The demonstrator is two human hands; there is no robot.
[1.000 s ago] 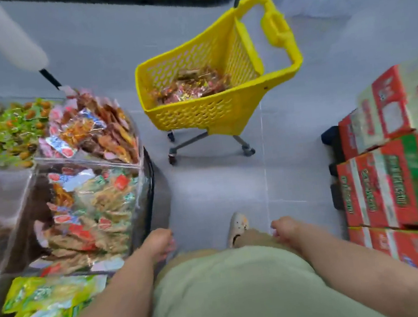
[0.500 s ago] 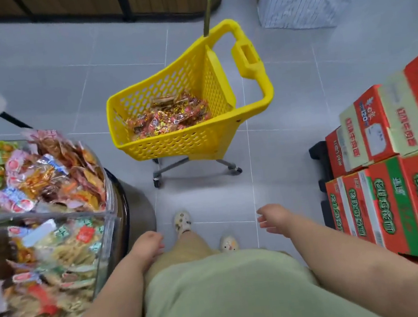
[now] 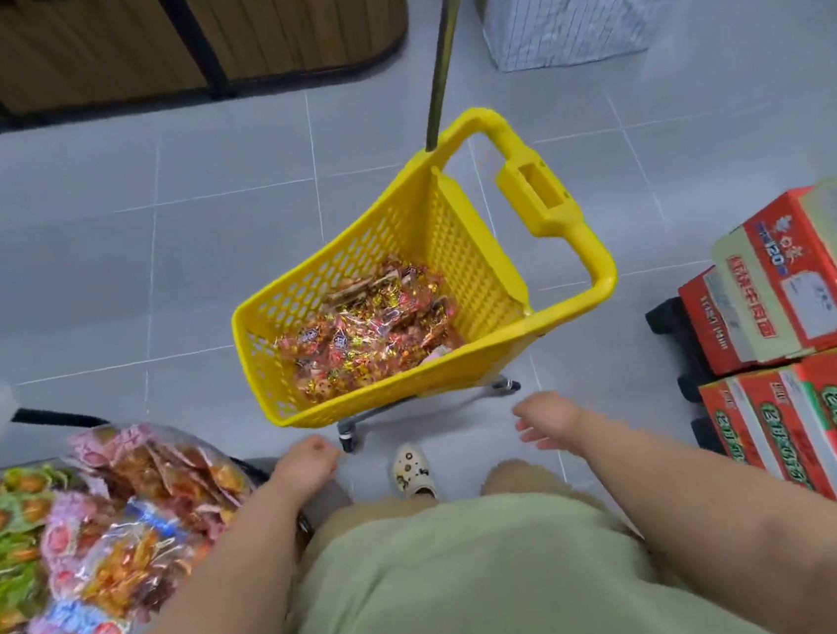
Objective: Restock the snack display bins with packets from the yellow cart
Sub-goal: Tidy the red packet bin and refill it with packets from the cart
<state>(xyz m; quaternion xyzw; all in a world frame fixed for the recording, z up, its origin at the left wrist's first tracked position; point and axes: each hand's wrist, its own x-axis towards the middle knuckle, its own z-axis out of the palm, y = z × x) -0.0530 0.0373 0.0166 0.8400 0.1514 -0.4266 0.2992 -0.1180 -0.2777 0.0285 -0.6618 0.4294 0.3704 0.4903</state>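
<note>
A grey tiled floor (image 3: 94,299) is seen beyond both hands; stacked red and green cartons (image 3: 805,431) are stood just outboard of the right forearm; the yellow cart (image 3: 276,362) is stood on the floor directly ahead of the two hands, near but not touched, with its handle on the far right side; the snack display bins (image 3: 246,464) are found beside the left forearm, heaped with green, pink and orange packets (image 3: 134,527); a layer of red and gold packets (image 3: 367,342) is held in the bottom of the cart, forward of the fingertips; the left hand (image 3: 305,463) is held with fingers loosely curled and nothing is gripped; the right hand (image 3: 546,419) is held with fingers relaxed and slightly spread, and nothing is gripped; a pale shoe (image 3: 412,472) is seen between the two hands.
</note>
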